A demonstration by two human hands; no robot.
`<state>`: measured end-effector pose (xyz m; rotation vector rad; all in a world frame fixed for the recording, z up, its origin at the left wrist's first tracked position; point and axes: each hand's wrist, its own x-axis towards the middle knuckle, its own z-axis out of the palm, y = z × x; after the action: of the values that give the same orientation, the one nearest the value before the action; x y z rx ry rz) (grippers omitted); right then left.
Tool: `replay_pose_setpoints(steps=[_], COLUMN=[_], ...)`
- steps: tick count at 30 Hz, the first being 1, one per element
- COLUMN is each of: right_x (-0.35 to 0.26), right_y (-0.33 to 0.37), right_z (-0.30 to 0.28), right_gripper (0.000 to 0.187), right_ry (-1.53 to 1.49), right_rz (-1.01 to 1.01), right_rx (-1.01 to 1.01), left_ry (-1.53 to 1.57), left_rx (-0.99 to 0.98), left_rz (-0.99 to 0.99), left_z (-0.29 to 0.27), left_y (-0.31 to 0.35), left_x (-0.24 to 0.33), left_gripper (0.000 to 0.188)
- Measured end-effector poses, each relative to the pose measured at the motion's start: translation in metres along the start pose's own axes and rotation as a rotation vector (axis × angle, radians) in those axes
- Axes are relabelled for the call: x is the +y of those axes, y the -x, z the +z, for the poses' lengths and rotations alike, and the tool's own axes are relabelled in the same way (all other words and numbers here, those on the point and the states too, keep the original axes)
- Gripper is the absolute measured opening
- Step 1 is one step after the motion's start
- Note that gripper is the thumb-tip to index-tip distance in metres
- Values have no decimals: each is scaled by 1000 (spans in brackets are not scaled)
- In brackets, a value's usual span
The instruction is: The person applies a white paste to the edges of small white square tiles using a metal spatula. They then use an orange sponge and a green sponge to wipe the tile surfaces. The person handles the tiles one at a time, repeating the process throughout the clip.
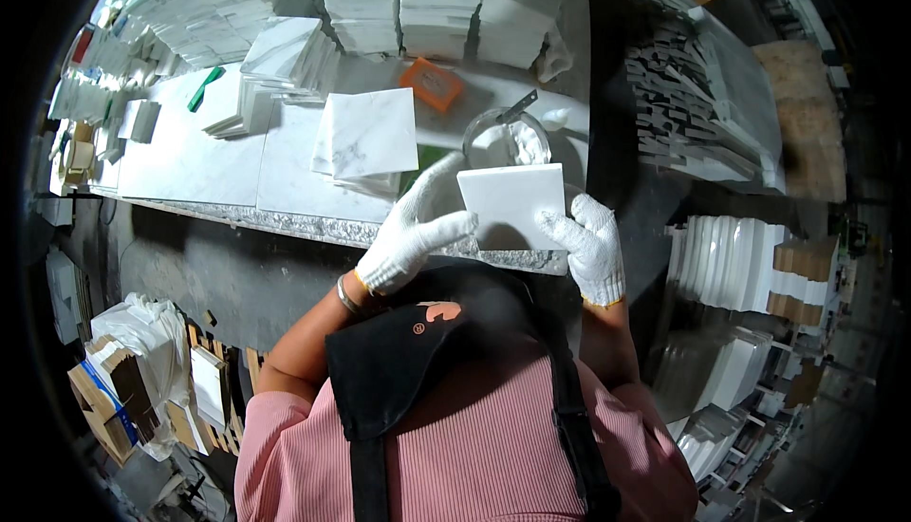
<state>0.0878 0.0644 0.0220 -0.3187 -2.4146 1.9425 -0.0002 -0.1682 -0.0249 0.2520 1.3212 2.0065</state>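
Note:
A square white stone tile (511, 201) is held up at the near edge of the bench. My right hand (592, 245), in a white knit glove, grips its right edge with the thumb on the face; the other fingers are partly behind it. Beside the tile's left edge is my left hand (418, 233), gloved too, with thumb and fingers spread apart. The thumb tip meets or overlaps the tile's lower left side. Just beyond the tile stands a round bowl (481, 147) of white paste, with a flat metal blade (518, 105) across its rim.
Left of the bowl lies a small stack of veined white tiles (370, 133). Behind it is an orange block (432, 83). Tall tile stacks (353, 5) line the bench's back. A green piece (205, 88) lies farther left. Stone strips (669, 95) are piled on the right.

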Motion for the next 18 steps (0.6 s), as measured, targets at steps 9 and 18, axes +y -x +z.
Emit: replay_pose_setpoints(steps=[9, 18], right_x=[15, 86], right_y=[1, 10], right_z=[0, -27], right_gripper=[39, 53], right_ry=[-544, -151], right_rz=[249, 110], right_rx=[134, 275], left_ry=[509, 566], left_rx=[-109, -110], left_rz=[-424, -466], left_z=[-9, -14], left_y=[-4, -8], left_x=[-11, -28], left_gripper=[61, 65])
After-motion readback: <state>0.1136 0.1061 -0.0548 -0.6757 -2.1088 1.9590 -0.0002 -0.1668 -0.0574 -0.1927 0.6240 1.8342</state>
